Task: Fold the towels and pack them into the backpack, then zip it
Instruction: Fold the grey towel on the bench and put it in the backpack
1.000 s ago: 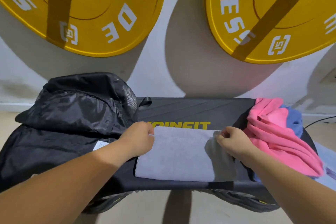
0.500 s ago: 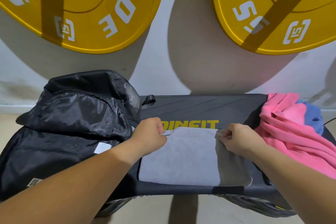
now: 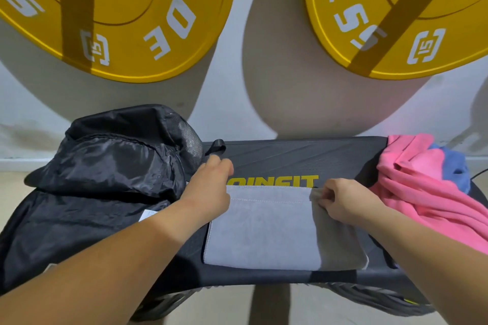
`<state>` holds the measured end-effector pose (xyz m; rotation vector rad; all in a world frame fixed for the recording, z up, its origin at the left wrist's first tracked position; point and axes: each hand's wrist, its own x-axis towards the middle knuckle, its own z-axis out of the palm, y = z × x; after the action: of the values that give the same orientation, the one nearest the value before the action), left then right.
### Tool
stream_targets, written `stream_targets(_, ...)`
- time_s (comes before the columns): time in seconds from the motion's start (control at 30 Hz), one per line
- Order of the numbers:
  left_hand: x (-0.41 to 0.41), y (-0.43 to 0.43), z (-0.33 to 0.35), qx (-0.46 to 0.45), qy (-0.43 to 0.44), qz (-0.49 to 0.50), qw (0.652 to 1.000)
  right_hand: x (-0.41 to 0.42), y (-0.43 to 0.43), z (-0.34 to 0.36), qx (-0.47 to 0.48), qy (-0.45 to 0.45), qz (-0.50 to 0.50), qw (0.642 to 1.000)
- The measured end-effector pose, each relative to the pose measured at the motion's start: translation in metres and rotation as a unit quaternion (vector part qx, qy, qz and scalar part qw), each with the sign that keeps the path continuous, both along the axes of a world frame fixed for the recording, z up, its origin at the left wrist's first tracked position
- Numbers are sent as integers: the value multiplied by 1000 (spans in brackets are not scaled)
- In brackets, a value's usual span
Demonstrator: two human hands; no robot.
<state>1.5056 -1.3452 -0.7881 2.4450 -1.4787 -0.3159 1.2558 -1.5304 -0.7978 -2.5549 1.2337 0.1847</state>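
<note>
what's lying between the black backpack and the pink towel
In the head view, the folded grey towel lies flat on the black bench between them, the right hand pinching its far corner.

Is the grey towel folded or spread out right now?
Folded. The grey towel lies as a neat rectangle on the bench, two stitched hems stacked along its far edge.

On the surface before you the towel lies in the middle, the backpack to its left, the pile to its right. Your left grip is at the towel's far left corner, your right grip at its far right. Behind, a wall carries two plates.
</note>
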Motion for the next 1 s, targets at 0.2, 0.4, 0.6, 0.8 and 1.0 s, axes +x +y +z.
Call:
stream_targets(0.2, 4, 12, -7, 80, 57, -57, 994, 3, 0, 2, 42, -31, -40, 998)
stream_targets(0.4, 4, 11, 4, 96, 62, -54, 992, -4, 0, 12, 68, -60, -47, 995)
stream_targets(0.6, 1, 5, 7, 47, 69, 4, 997, -10, -3, 13, 63, -126, -70, 987)
stream_targets(0.8, -8, -5, -7, 109, -55, -21, 992, 0, -1, -6, -15, -101, -57, 993)
stream_targets(1.0, -4, -8, -1, 216, 31, 1, 976, 4, 2, -12, -58, -61, 5, 996)
